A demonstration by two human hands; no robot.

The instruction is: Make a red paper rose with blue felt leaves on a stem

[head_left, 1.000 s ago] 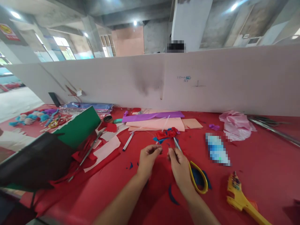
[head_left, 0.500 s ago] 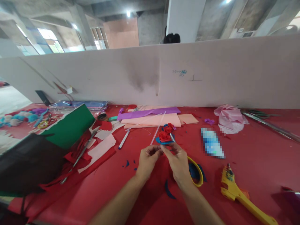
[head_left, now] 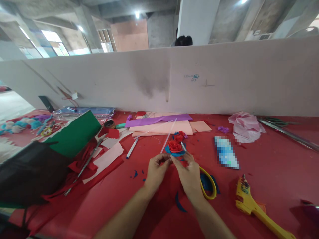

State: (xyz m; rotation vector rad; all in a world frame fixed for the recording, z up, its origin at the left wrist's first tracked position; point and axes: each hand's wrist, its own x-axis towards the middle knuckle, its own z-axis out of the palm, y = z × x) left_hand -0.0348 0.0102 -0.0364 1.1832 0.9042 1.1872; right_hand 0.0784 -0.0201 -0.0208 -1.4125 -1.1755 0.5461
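My left hand (head_left: 156,171) and my right hand (head_left: 188,174) meet fingertip to fingertip over the red table (head_left: 261,179). Both pinch the base of a small red paper rose on a blue paper collar (head_left: 175,147), held just above the table. A thin clear stick (head_left: 168,136) slants up from the rose. My right hand also carries yellow-handled scissors (head_left: 208,184); the blade tip pokes up beside the rose. A second red rose (head_left: 179,136) lies just behind.
A yellow glue gun (head_left: 254,209) lies at the right front. Purple and peach paper sheets (head_left: 161,124) lie behind the roses, crumpled pink paper (head_left: 245,127) at back right. Green and black sheets (head_left: 72,136) and red scraps cover the left. A white partition (head_left: 224,79) backs the table.
Since a second ago my hands have come together and lifted the red rose with its blue collar. Over the last half second they barely moved.
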